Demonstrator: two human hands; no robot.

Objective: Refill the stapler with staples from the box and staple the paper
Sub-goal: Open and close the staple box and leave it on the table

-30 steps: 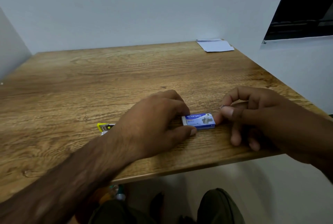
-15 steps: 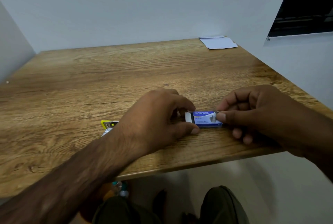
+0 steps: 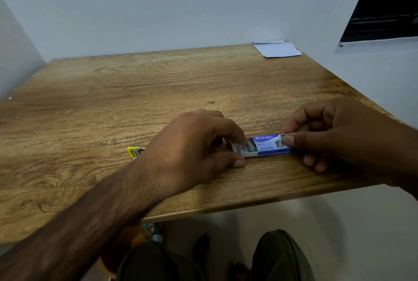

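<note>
A small blue and white staple box [image 3: 270, 145] lies near the table's front edge. Its white inner tray [image 3: 243, 150] sticks out to the left, with grey staple strips showing inside. My left hand [image 3: 192, 147] grips the tray's left end between thumb and fingers. My right hand [image 3: 334, 131] pinches the right end of the blue sleeve. A yellow stapler [image 3: 135, 151] lies behind my left wrist, mostly hidden. White paper [image 3: 277, 49] rests at the far right corner of the table.
The wooden table [image 3: 135, 90] meets pale walls at the back, left and right. A dark window opening [image 3: 389, 2] is at upper right. My knees and a bottle [image 3: 153, 233] show below the table's front edge.
The inner tray has slid out of the sleeve to the left, exposing the staples. My right hand stays pinched on the sleeve's right end.
</note>
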